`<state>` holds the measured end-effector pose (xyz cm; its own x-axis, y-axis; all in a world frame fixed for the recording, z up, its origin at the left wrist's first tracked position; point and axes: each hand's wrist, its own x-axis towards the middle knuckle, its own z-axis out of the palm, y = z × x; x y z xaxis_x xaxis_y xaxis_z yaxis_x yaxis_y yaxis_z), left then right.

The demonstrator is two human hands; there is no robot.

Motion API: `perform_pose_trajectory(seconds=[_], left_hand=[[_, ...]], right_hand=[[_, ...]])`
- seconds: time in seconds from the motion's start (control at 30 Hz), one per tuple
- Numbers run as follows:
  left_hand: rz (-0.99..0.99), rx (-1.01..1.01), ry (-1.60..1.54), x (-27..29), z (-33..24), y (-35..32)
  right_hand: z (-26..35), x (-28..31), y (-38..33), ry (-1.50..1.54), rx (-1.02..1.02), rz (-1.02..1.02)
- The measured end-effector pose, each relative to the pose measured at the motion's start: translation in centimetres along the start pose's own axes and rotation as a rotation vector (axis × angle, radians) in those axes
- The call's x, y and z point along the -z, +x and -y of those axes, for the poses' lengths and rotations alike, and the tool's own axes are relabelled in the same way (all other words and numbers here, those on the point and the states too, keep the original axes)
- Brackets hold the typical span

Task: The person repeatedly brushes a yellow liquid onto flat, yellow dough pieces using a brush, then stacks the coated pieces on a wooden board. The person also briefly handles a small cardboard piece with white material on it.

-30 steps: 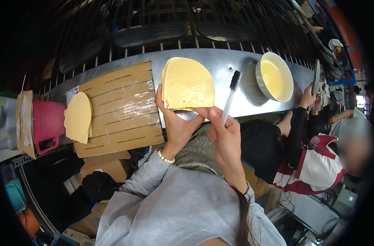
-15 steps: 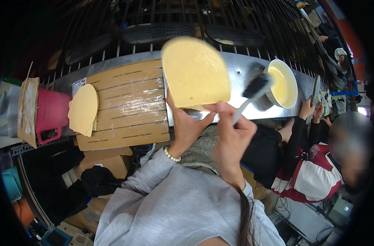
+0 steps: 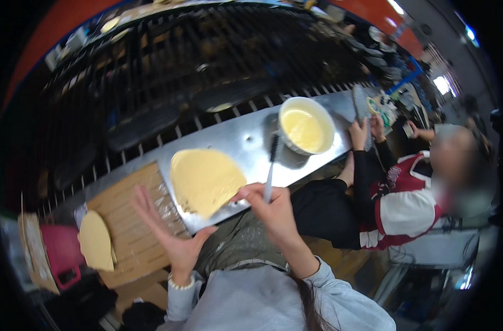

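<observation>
My right hand (image 3: 274, 214) is closed around the pale handle of a brush (image 3: 270, 175) with dark bristles pointing away from me. Its fingertips meet the right edge of a yellow sheet (image 3: 206, 177) with a rounded far end; whether they pinch it I cannot tell. That sheet is over the metal table, left of the brush. Fingers spread and holding nothing, my left hand (image 3: 171, 237) hovers by the cardboard, left of the sheet. A white bowl (image 3: 331, 135) of yellowish liquid stands just right of the bristles.
Slatted cardboard (image 3: 135, 220) covers the table's left part, with more yellow sheets (image 3: 95, 240) at its left end beside a pink container (image 3: 64, 248). Dark rails (image 3: 169, 83) run along the far side. A co-worker (image 3: 406, 204) sits at right, hands on a grey piece.
The view has swung right. My left hand has let go of the yellow sheet and opened. The sheet, raised before, is now lower, over the metal table. The brush stays in my right hand.
</observation>
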<state>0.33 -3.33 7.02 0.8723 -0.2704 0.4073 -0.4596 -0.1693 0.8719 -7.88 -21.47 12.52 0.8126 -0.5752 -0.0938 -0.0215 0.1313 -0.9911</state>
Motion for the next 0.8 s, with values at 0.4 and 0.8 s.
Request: perform_pose_trajectory(seconds=[0.4, 0.8], left_hand=[[0.238, -0.011, 0.069, 0.3, -3.6, 3.1], [0.427, -0.17, 0.23, 9.2, -4.6, 11.1]], right_hand=[[0.4, 0.8, -0.6, -0.042, 0.012, 0.153], [-4.4, 3.9, 3.2, -0.235, 0.181, -0.21]])
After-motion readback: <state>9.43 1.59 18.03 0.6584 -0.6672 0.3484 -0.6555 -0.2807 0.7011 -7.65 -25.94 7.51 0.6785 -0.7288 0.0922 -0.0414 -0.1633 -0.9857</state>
